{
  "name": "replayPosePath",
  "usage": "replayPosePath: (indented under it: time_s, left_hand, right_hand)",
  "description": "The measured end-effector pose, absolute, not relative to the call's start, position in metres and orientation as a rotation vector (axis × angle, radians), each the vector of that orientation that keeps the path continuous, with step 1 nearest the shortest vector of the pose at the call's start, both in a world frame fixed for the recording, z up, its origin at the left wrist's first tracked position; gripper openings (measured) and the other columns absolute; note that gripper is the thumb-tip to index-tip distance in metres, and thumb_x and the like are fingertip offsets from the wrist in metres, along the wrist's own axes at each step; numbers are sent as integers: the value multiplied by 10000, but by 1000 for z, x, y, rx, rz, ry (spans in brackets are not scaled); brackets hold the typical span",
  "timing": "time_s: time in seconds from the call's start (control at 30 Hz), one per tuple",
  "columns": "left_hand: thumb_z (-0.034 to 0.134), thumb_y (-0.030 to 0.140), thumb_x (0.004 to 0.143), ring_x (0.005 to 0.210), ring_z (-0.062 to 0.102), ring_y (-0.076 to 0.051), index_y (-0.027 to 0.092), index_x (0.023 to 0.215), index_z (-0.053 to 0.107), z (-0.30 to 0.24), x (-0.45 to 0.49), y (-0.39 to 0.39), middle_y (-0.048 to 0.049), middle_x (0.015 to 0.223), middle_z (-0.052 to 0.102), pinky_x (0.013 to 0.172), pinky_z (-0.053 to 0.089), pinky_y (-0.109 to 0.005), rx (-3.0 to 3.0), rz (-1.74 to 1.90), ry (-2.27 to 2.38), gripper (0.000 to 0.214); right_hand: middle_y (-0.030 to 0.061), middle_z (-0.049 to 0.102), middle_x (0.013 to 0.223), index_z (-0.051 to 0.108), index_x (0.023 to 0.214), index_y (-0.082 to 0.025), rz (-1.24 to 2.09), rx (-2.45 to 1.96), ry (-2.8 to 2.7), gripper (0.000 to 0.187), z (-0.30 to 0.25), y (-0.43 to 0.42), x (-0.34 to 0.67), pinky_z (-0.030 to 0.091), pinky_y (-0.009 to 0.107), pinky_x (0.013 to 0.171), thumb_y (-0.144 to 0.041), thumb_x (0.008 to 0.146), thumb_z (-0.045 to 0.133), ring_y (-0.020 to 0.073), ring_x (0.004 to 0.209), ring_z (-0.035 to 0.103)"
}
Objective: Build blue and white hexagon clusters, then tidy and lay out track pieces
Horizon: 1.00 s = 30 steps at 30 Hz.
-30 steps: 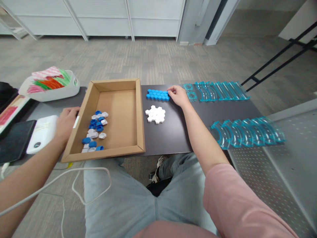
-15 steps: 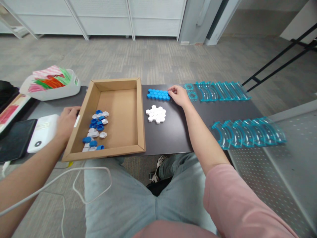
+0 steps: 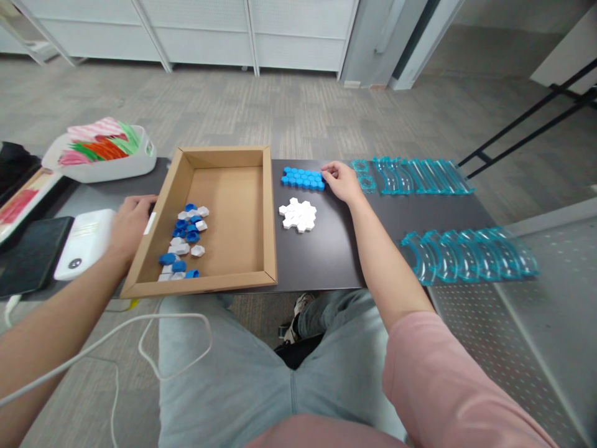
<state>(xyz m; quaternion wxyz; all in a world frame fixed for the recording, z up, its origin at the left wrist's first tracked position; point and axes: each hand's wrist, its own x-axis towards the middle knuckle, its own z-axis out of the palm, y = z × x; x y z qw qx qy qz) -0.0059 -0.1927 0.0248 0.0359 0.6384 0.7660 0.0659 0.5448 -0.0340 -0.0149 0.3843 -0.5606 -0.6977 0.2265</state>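
Note:
My right hand [image 3: 342, 179] rests on the dark table [image 3: 336, 249] with curled fingertips touching the right end of a patch of blue hexagon tiles [image 3: 302, 178]. Just in front of that patch lies a cluster of white hexagon tiles [image 3: 298, 215]. My left hand [image 3: 130, 225] grips the left wall of a shallow cardboard tray [image 3: 231, 193]. Several loose blue and white hexagon tiles [image 3: 185, 241] lie along the tray's left side.
Two rows of clear teal curved track pieces lie on the right, a far row [image 3: 413, 175] and a near row [image 3: 469, 255]. A white tub of coloured strips [image 3: 100, 152], a white device [image 3: 84, 242] and a white cable [image 3: 140, 336] are at the left.
Both hands stay where they were. Only the camera has shifted slightly, moving the whole scene a little in the picture.

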Motion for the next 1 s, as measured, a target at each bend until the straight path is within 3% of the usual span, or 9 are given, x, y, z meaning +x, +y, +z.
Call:
replayPosePath:
  time_s: [0.23, 0.6, 0.8, 1.0]
  left_hand:
    - [418, 434, 990, 1553, 580, -500, 49, 1637, 639, 24, -6, -193, -330, 1646, 596, 1333, 485, -673, 1962, 235, 2344, 785]
    - [448, 363, 1038, 1544, 567, -436, 121, 1631, 641, 24, -4, -193, -262, 1664, 611, 1340, 471, -595, 1931, 250, 2359, 668]
    - [492, 362, 1079, 1529, 552, -403, 97, 1680, 615, 33, 8, -200, -256, 1698, 582, 1349, 432, -537, 1890, 301, 2321, 668]
    - [524, 404, 1115, 1563, 523, -434, 86, 1708, 601, 38, 13, -204, -275, 1724, 548, 1352, 406, -614, 1880, 366, 2251, 677]
  right_hand:
    - [78, 821, 1054, 806, 1148, -226, 606, -1413, -1770, 187, -16, -35, 545, 628, 446, 988, -293, 1003, 708, 247, 900, 733]
    - [67, 807, 1093, 774, 1203, -235, 591, -1434, -1692, 236, -12, -36, 545, 610, 406, 948, -379, 1045, 672, 218, 865, 694]
    - [76, 806, 1086, 776, 1166, -245, 406, -1411, -1702, 241, -2, -45, 541, 578, 397, 863, -391, 1051, 623, 218, 810, 635]
    - [86, 768, 1026, 777, 1099, -271, 201, -1320, -1826, 232, 16, -62, 529, 587, 443, 845, -429, 1040, 617, 251, 792, 655]
